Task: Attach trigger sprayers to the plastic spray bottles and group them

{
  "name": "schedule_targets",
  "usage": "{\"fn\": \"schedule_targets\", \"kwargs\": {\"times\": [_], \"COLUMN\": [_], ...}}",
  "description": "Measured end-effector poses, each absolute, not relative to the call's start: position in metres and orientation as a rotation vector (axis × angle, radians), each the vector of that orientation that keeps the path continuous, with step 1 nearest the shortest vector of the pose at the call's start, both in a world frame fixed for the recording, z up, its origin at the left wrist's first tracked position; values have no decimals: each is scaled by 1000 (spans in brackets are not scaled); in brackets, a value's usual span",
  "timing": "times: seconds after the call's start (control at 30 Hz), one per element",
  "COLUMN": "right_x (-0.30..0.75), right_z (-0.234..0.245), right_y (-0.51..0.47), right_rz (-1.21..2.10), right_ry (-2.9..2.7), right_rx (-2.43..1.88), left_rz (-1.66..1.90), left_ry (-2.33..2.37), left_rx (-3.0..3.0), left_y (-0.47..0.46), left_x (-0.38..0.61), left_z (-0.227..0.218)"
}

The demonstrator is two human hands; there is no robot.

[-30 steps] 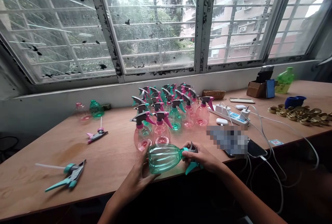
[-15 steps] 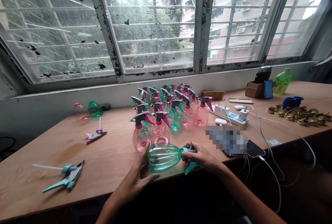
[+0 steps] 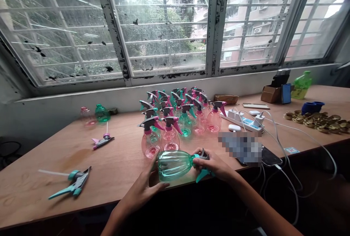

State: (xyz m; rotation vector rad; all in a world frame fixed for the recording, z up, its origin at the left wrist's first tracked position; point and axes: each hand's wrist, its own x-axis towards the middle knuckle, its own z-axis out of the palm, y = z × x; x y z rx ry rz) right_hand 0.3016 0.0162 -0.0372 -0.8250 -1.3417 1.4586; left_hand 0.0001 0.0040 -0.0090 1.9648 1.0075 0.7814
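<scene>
The right hand [image 3: 205, 163] is gripping the green bottle [image 3: 175, 166] by its neck, fingers clamped, holding it sideways near the desk [image 3: 54, 148] edge; the left hand [image 3: 146, 185] is cupping its base, fingers apart.

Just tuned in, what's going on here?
A person holds a green spray bottle on its side: the right grip is around its sprayer head, the left grip cupped at its base. More spray bottles, pink and green, stand grouped beyond. Two loose sprayer heads lie to the left, two headless bottles behind them.
</scene>
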Motion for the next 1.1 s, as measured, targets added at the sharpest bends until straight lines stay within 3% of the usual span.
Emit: {"fn": "schedule_targets", "kwargs": {"times": [1.1], "right_x": [300], "right_z": [-30], "right_y": [13], "right_rz": [1420], "right_ry": [-1393], "right_rx": [-861], "left_rz": [792], "left_ry": [952], "left_rx": [1945], "left_y": [3], "left_x": [-1], "left_z": [-10]}}
